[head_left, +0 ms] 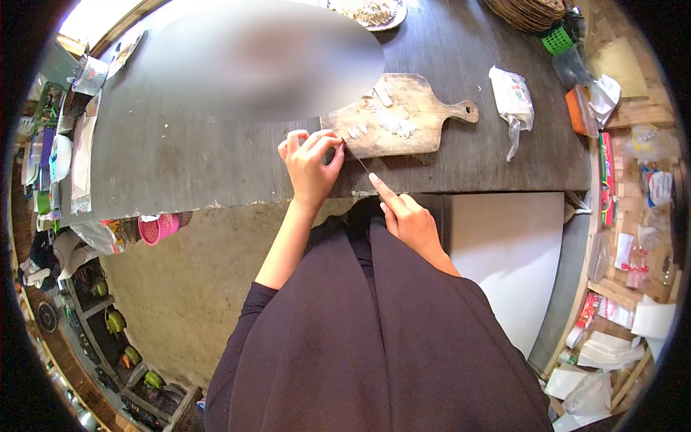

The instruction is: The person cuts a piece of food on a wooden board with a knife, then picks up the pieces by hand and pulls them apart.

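A knife [358,158] lies in my right hand [413,222], the index finger stretched along it and the other fingers curled round the handle. Its thin blade slants up and left over the near edge of a wooden cutting board [425,133]. At the board's near left corner, my left hand [311,167] pinches thumb and forefinger together right at the blade's tip; what sits between them is too small to make out. Small white chopped pieces [396,124] are scattered on the board, with a longer pale piece [382,93] behind them.
The board rests on a dark wooden table [216,165]. Right of its handle lies a white plastic packet [512,97]. A plate of pale food [371,13] stands at the back, beside a large blurred patch. A pink basket [158,229] hangs below the front edge.
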A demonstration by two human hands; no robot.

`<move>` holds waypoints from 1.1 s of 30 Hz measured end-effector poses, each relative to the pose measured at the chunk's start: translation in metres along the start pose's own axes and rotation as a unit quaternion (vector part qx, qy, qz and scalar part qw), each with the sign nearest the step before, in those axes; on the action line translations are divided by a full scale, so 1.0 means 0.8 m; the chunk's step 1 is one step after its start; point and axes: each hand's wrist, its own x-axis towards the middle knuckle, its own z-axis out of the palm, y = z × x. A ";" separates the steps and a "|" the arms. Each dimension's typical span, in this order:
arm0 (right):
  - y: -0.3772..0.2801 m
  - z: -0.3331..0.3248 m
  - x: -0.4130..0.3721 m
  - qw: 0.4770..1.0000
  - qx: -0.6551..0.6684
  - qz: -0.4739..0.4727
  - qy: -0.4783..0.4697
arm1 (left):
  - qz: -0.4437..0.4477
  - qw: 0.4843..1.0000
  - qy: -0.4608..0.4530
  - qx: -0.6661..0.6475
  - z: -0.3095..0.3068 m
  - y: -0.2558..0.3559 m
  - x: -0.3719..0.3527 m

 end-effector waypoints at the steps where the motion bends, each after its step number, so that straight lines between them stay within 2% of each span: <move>1: 0.001 0.001 0.001 1.000 0.000 0.001 -0.001 | -0.002 1.000 0.000 -0.003 0.001 0.001 -0.001; 7: 0.003 0.010 0.010 1.000 -0.021 0.007 -0.004 | 0.011 1.000 0.019 -0.005 0.006 -0.003 -0.003; 19: 0.008 -0.006 -0.002 0.999 0.044 0.012 0.017 | 0.000 1.000 0.009 0.009 0.001 0.002 -0.004; 33: -0.002 0.002 0.003 1.000 0.011 0.005 -0.007 | 0.001 1.000 0.009 0.014 0.001 0.000 -0.003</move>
